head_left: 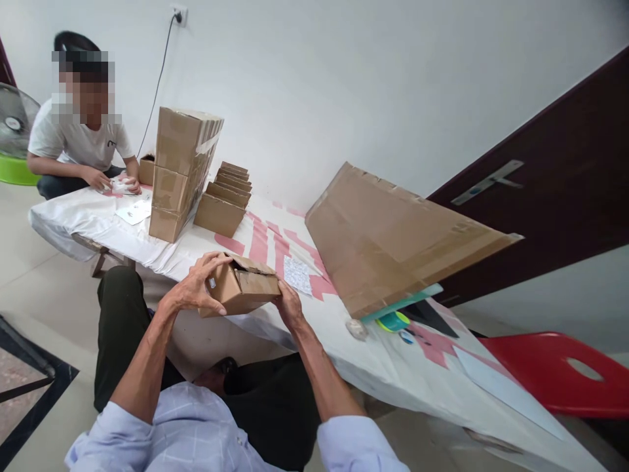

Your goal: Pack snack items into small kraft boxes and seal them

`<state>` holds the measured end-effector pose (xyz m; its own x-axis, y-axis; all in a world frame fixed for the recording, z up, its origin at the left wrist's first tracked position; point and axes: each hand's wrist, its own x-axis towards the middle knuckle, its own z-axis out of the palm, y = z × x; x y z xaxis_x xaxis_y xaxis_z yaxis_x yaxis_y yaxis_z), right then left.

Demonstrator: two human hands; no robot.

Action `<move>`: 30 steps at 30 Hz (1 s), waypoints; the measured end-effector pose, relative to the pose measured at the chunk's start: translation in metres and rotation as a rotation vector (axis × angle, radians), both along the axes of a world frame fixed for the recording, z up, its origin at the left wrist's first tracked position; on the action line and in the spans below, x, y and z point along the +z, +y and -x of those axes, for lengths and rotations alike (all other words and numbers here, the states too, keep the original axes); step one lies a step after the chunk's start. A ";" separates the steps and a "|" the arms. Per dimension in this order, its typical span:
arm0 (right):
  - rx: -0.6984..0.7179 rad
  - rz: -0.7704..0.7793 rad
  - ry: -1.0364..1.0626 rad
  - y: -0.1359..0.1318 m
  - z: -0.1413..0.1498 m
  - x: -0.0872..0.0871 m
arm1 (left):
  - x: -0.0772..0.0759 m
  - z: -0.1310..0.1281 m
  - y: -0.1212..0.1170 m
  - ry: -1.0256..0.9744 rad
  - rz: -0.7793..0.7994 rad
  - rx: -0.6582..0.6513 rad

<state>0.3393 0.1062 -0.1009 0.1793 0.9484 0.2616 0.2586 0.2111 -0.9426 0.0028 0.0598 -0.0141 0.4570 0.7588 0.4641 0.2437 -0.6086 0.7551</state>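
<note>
A small brown cardboard box (pixel 253 286) is held between my two hands, just over the table's near edge. My left hand (pixel 200 286) grips its left end, fingers over the top and thumb along the lower side. Against the right end press the fingers of my right hand (pixel 289 303), partly hidden behind the box's corner. The box's top flaps are not quite flat, and a dark gap shows at the back left. A small white label sits on its left end. Behind the box, a printed sheet of paper (pixel 297 275) lies on the table.
Stacked boxes (pixel 170 174) and a row of open cartons (pixel 221 210) stand at the back left. A big cardboard sheet (pixel 388 242) leans at right, near a tape roll (pixel 393 321). A co-worker (pixel 91 141) sits at the far left end. A red chair (pixel 555 373) stands right.
</note>
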 end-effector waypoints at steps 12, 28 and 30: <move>-0.083 0.059 -0.020 -0.005 0.009 0.025 | -0.004 -0.007 -0.005 -0.106 0.032 0.064; 0.093 -0.741 -0.770 -0.081 0.089 0.154 | 0.004 -0.037 -0.018 -0.111 -0.084 0.168; 0.048 -0.694 -0.723 -0.072 0.076 0.146 | 0.001 -0.030 -0.019 -0.114 -0.090 0.138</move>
